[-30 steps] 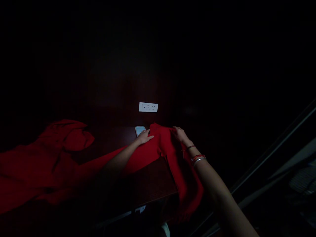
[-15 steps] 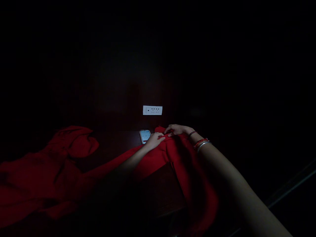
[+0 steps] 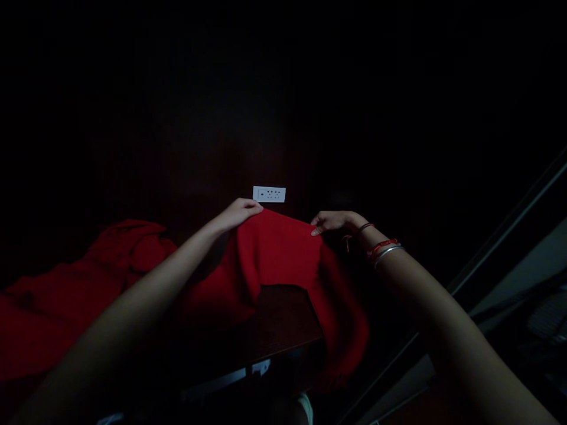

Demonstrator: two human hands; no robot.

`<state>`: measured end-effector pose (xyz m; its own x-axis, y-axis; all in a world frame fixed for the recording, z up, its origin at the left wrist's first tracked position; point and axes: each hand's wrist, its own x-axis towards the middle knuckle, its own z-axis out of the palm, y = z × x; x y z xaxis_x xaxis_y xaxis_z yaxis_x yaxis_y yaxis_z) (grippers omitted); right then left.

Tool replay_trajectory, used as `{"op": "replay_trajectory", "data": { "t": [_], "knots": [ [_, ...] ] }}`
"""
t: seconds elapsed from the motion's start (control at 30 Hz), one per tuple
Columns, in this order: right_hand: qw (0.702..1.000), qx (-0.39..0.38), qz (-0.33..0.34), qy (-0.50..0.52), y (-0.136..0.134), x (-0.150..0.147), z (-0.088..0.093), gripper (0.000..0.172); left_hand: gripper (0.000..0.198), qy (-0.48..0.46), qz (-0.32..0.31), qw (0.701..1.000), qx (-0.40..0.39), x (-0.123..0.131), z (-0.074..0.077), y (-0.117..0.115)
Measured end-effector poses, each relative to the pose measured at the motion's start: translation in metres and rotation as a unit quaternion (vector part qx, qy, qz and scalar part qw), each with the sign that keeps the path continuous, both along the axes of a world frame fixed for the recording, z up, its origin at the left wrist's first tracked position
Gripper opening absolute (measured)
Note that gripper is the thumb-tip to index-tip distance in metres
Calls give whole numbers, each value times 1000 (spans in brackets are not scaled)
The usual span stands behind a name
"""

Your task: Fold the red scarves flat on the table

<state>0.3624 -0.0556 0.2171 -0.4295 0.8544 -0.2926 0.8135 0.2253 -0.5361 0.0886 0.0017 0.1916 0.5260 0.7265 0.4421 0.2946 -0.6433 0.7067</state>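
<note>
A red scarf, with what looks like a fringe at its lower end, is stretched between my hands above a dark wooden table. Its top edge is pinched at the left by my left hand, thumb and fingers closed. My right hand grips the same edge further right, fingers curled over it and thumb in front. From there the scarf's end hangs down past the table's right edge. Bracelets circle my right wrist. A crumpled red cloth lies on the left; whether it joins the scarf is too dark to tell.
A white socket panel is on the dark wall behind the table. Below the table edge, pale shapes show dimly. Along the right side runs a slanting light-coloured edge. Most of the surroundings are in darkness.
Both hands, formerly close together low on the scarf, have moved apart; the left rose and went left. The scarf's edge is now lifted and spread. The phone seen on the table before is hidden.
</note>
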Motion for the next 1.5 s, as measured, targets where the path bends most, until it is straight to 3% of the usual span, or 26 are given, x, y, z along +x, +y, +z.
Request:
{"op": "replay_trajectory", "data": {
  "t": [0.13,0.23,0.33,0.5,0.57,0.7,0.93,1.03,1.13,1.23,1.37,1.43,1.5],
  "knots": [
    [995,97,-18,0,-21,-8,7,33,34,97,4,995,6,-38,24,-12],
    [981,190,-45,-17,-36,-15,23,32,35,173,-7,985,18,-57,28,-24],
    [965,242,-50,-81,-51,-18,44,29,34,238,-49,970,19,-68,21,-28],
    [936,284,-57,-200,-68,-11,67,29,32,265,-125,956,-9,-70,-1,-24],
    [923,281,-68,-254,-70,-5,69,27,33,250,-122,960,-24,-68,-9,-21],
    [908,265,-105,-308,-73,10,73,27,38,161,-50,985,-20,-73,-18,-12],
    [906,216,-122,-343,-86,23,84,25,28,277,-148,948,-50,-88,-36,-19],
    [902,205,-129,-358,-92,21,87,25,30,213,-76,974,-20,-91,-44,-22],
    [906,198,-126,-354,-96,19,88,26,32,119,32,991,49,-105,-36,-24],
    [920,165,-118,-337,-100,17,90,27,34,134,63,986,77,-130,-13,-32],
    [938,114,-97,-311,-102,15,87,26,34,210,10,978,0,-160,16,-50],
    [939,82,-113,-316,-96,15,80,22,34,249,-22,967,-52,-162,18,-53],
    [930,46,-141,-336,-86,16,69,20,34,284,-45,955,-78,-155,10,-48]
  ]
}}
